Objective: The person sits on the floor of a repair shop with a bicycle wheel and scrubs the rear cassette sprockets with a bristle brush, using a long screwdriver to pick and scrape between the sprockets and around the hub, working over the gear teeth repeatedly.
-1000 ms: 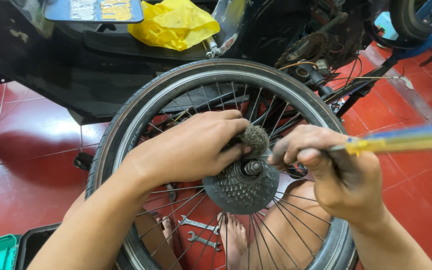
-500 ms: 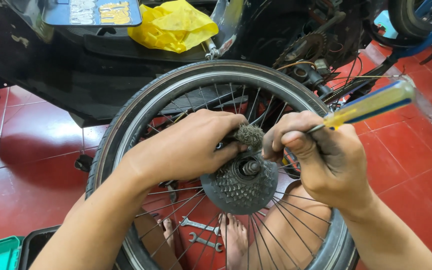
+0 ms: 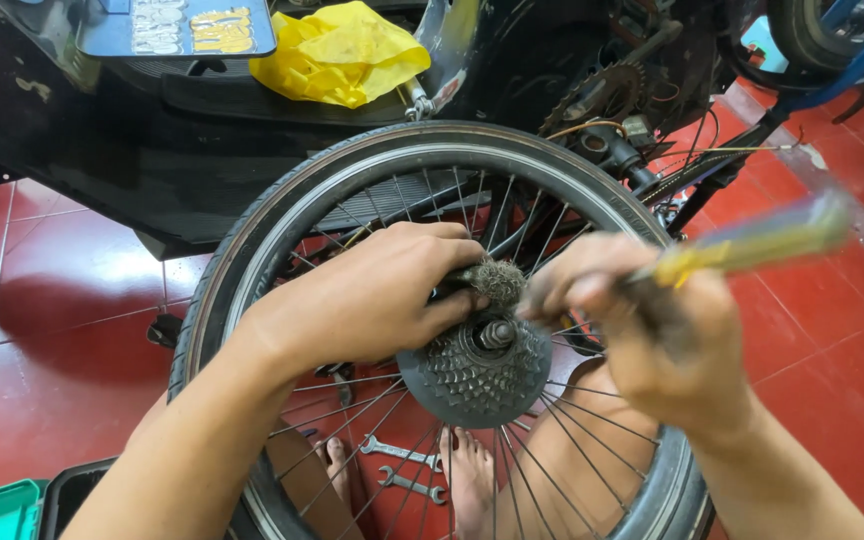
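Since half a second ago the right hand (image 3: 642, 340) has dropped slightly and the brush handle (image 3: 752, 245) has swung flatter, now blurred with motion; the left hand (image 3: 372, 295) has hardly shifted. Left hand: fingers closed over the top of the cassette (image 3: 482, 375), thumb and fingertips pinching a wad of steel wool (image 3: 497, 280) against the axle end. Right hand: closed round the yellow handle, fingertips near the wad; exact grip blurred, cannot tell more. Cassette sits at the hub of the wheel (image 3: 252, 260), which stands propped over the person's legs. Judgement: cassette is heavy, stiff steel, toothed and probably greasy, so best gripped across the broad cogs, not the edges; wool is light and soft and needs only a pinch. Spokes (image 3: 552, 470) are thin and springy. Two wrenches (image 3: 402, 470) lie on the red floor (image 3: 72, 330) below; a yellow bag (image 3: 337, 50) rests behind.
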